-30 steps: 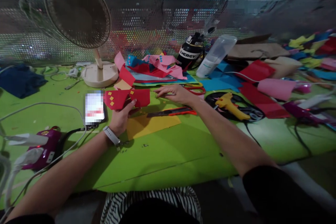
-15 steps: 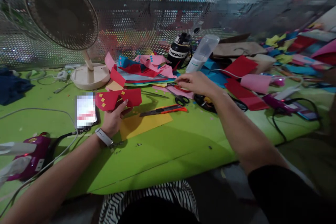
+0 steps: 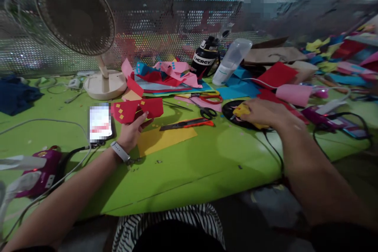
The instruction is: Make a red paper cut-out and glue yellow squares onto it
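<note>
My left hand [image 3: 133,130] pinches a folded red paper piece [image 3: 125,111] dotted with small yellow diamonds, holding it above the green table. My right hand [image 3: 260,112] is closed around a yellow glue gun [image 3: 242,110], whose tip points left over a round black dish [image 3: 226,113]. A dark cord hangs from beneath that hand. Between the hands lie a box cutter [image 3: 189,123] with an orange-red handle and black-handled scissors [image 3: 208,113]. Under the cutter is a yellow paper sheet [image 3: 168,141]. Another pair of scissors with red and yellow handles [image 3: 214,97] rests behind.
A fan [image 3: 104,84] and a phone [image 3: 99,124] stand and lie on the left, near a purple power strip [image 3: 41,169] with cables. At the back are stacked coloured papers [image 3: 168,80], a black bottle [image 3: 205,57] and a leaning clear bottle [image 3: 232,63]. Paper scraps crowd the right.
My right hand has moved right and toward me, from above the red-handled scissors to the black dish, and has closed on the glue gun. My left hand still holds the red paper.
</note>
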`<action>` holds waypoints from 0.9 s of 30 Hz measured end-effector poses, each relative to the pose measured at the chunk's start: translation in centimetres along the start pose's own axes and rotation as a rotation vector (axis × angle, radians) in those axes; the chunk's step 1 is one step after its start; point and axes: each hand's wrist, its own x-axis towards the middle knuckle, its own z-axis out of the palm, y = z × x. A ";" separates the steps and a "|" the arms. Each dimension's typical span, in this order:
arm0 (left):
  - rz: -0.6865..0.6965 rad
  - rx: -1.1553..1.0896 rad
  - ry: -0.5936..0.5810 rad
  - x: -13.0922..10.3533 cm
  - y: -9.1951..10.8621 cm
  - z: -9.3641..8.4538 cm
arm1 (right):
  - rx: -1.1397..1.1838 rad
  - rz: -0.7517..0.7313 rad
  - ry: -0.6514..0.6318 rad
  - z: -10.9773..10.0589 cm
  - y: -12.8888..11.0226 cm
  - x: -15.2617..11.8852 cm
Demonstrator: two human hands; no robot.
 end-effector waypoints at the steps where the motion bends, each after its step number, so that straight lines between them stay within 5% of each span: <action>1: -0.006 -0.005 -0.004 -0.1 0.0 0.1 | -0.010 0.028 -0.036 0.5 0.7 0.0; 7: -0.023 -0.005 -0.022 -0.7 0.1 0.4 | 0.041 0.059 0.053 2.8 2.4 1.0; 14: -0.067 -0.006 0.005 -0.9 0.2 0.3 | 0.144 0.040 -0.051 3.6 3.8 1.8; 21: -0.058 -0.051 -0.041 -0.7 -0.2 0.0 | 0.141 0.128 0.256 2.7 2.6 0.2; 25: -0.065 -0.064 -0.034 -0.6 -0.2 0.2 | 0.508 0.273 0.518 2.3 1.4 -0.1; 27: -0.065 -0.062 -0.031 -0.6 -0.2 0.2 | 0.761 0.221 0.554 1.9 -0.2 -0.3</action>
